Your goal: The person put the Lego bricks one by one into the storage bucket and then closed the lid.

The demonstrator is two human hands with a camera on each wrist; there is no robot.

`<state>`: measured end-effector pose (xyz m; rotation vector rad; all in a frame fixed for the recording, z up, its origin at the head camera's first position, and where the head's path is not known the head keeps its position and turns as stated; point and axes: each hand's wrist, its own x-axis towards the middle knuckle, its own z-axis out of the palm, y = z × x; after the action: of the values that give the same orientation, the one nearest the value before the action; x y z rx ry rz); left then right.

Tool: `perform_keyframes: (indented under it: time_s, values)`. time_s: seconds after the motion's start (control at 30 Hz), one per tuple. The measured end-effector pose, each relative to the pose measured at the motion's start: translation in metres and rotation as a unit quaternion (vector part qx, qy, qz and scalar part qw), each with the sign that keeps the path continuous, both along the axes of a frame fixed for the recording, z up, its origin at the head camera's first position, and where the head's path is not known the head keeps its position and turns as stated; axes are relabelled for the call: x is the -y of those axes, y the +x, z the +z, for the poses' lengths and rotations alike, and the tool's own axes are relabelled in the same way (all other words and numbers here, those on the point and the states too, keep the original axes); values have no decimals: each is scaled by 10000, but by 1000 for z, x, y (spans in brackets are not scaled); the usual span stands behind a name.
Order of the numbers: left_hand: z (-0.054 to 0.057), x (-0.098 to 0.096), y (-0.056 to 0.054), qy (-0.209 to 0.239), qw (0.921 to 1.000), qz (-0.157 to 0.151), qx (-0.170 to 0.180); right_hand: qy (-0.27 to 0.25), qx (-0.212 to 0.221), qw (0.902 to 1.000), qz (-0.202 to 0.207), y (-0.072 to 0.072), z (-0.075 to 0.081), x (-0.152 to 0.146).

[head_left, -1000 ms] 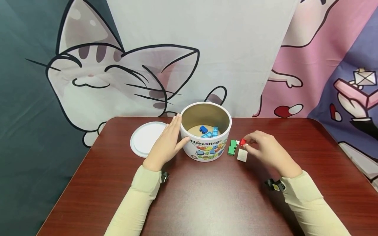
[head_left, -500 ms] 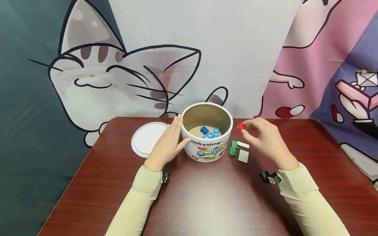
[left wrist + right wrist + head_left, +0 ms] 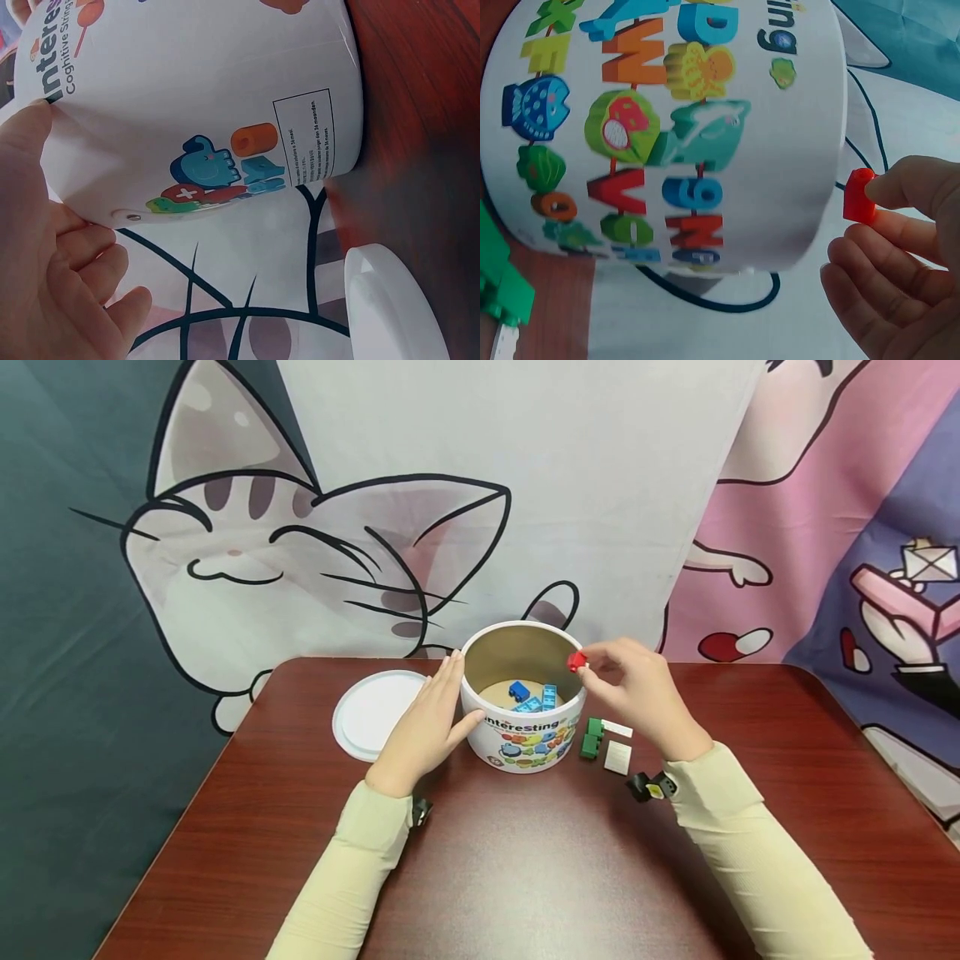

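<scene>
A white printed tub (image 3: 525, 747) stands uncovered on the table, with several blue toy bricks (image 3: 528, 703) on its floor. My left hand (image 3: 423, 727) rests along the tub's left side, fingers straight; in the left wrist view its thumb and fingers touch the wall. Between thumb and forefinger my right hand (image 3: 637, 693) pinches a small red toy brick (image 3: 577, 662) at the tub's right rim. The right wrist view shows the same red brick (image 3: 860, 196) just beyond the rim, its end partly covered by the thumb.
Right of the tub lie green bricks (image 3: 592, 739), a thin white brick (image 3: 617, 727) and a square white plate brick (image 3: 618, 757). A round white lid (image 3: 371, 714) lies left of it. A printed cloth (image 3: 600, 485) hangs behind the table.
My right hand has lifted the red brick from beside the white and green pieces and carried it up and left to the tub's rim. The left hand has stayed in place.
</scene>
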<state>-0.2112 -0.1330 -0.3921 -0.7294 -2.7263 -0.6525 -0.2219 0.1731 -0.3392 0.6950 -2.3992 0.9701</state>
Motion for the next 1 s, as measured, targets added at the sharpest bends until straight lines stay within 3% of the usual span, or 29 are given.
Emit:
perform_keyframes:
  time_s: [0.43,0.63,0.8,1.0]
  values:
    - [0,0,0,4,10000,-9,22,561,467,9973,105,-26,4,25]
    - [2,0,1,-8,10000,13,28,957,431,9945,4,-38,3,33]
    - [2,0,1,-37,10000,19,64,902,360,9953,-32,-38,1,33]
    - [3,0,1,-22,10000,15,87,432,141,9990,-47,-29,3,28]
